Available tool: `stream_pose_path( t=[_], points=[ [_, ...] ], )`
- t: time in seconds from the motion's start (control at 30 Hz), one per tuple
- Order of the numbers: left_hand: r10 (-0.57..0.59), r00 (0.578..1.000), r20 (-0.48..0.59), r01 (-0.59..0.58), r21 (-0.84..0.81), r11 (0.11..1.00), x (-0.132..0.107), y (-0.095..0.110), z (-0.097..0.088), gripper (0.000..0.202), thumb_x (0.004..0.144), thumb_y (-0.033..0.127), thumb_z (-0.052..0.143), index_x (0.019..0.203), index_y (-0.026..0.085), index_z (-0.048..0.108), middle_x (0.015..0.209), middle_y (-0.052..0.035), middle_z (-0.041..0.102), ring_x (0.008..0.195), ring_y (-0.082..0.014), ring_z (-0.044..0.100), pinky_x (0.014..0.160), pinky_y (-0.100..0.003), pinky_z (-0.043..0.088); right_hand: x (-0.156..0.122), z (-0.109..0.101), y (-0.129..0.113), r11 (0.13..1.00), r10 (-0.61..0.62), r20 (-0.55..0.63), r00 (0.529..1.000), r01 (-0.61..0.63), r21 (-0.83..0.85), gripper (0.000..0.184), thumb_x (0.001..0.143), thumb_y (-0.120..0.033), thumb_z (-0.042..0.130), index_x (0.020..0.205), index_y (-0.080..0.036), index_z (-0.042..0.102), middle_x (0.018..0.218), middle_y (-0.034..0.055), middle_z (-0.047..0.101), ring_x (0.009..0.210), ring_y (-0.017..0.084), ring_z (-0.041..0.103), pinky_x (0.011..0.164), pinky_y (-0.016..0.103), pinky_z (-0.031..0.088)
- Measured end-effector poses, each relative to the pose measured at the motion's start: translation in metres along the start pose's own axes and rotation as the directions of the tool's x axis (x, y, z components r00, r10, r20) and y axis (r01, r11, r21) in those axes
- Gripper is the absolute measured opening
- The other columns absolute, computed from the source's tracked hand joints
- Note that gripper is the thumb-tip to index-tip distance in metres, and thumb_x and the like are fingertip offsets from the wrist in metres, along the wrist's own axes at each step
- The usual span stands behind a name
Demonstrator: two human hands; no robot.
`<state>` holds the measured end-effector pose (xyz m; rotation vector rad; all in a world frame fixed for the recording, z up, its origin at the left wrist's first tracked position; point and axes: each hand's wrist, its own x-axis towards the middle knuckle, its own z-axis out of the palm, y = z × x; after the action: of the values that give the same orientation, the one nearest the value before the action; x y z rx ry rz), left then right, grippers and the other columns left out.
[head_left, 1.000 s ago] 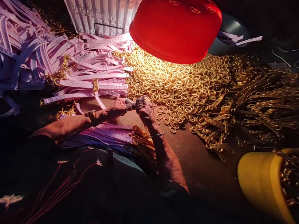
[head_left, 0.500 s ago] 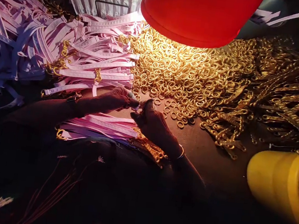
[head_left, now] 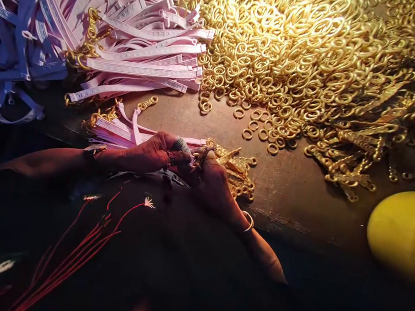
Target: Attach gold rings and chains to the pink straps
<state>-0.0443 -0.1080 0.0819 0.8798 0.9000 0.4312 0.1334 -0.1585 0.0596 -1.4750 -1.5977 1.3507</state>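
My left hand is closed, with a grey covering on a finger. A small bit of pink strap shows at its fingertips. My right hand is closed against those fingertips, thumb on top; what it pinches is dark and hidden between the fingers. Both hands meet close to my body, over the table's near edge. Behind them lies a bundle of pink straps with gold fittings at its right end.
A big heap of gold rings covers the table's back middle. Pink straps are piled at the left. Flat gold links lie at the right, near a yellow bucket. Bare tabletop shows right of my hands.
My view has tipped down, so the red lampshade is out of sight. Both hands have drawn nearer my body, in front of the strap bundle, and stay together.
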Motion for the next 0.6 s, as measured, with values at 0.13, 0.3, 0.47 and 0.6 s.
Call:
stream_pose_path(
  t=[0.13, 0.3, 0.47, 0.6],
  points=[
    [-0.062, 0.998, -0.015, 0.062, -0.019, 0.998, 0.003, -0.003, 0.001, 0.026, 0.071, 0.029, 0.079, 0.063, 0.009, 0.064, 0.059, -0.0046, 0.063, 0.055, -0.013, 0.059, 0.051, -0.021, 0.046, 0.005, -0.001, -0.007, 0.999, -0.028, 0.108, 0.994, 0.032, -0.033, 0.021, 0.089, -0.035, 0.056, 0.08, -0.021, 0.044, 0.073, -0.0005, 0.053, 0.065, 0.012, 0.044, 0.058, 0.027, 0.036],
    [-0.135, 0.991, -0.021, 0.133, -0.067, 0.989, 0.01, -0.015, 0.001, 0.03, 0.064, 0.031, 0.081, 0.064, 0.011, 0.059, 0.06, -0.0037, 0.063, 0.051, -0.0116, 0.056, 0.047, -0.021, 0.043, 0.012, -0.002, -0.005, 0.986, -0.102, 0.176, 0.979, 0.123, -0.113, 0.028, 0.09, -0.036, 0.055, 0.075, -0.022, 0.036, 0.071, -0.0006, 0.048, 0.062, 0.012, 0.038, 0.056, 0.027, 0.031],
    [-0.08, 0.997, 0.013, 0.078, 0.125, 0.989, 0.022, -0.01, -0.008, 0.033, 0.067, 0.039, 0.076, 0.066, 0.011, 0.058, 0.06, -0.0025, 0.06, 0.055, -0.011, 0.054, 0.052, -0.021, 0.043, 0.021, -0.01, -0.004, 0.912, -0.121, 0.236, 0.964, 0.202, -0.358, 0.029, 0.095, -0.043, 0.052, 0.081, -0.018, 0.047, 0.074, 0.0023, 0.052, 0.064, 0.013, 0.041, 0.059, 0.026, 0.029],
    [0.014, 0.999, 0.045, -0.039, 0.621, 0.783, 0.026, 0.019, -0.034, 0.036, 0.078, 0.048, 0.063, 0.074, 0.012, 0.064, 0.064, -0.002, 0.061, 0.059, -0.0111, 0.053, 0.055, -0.021, 0.04, 0.026, -0.018, -0.005, 0.745, -0.118, 0.149, 0.982, 0.187, -0.641, 0.038, 0.095, -0.053, 0.052, 0.092, -0.015, 0.057, 0.079, 0.0069, 0.059, 0.07, 0.016, 0.048, 0.063, 0.028, 0.029]
  ],
)
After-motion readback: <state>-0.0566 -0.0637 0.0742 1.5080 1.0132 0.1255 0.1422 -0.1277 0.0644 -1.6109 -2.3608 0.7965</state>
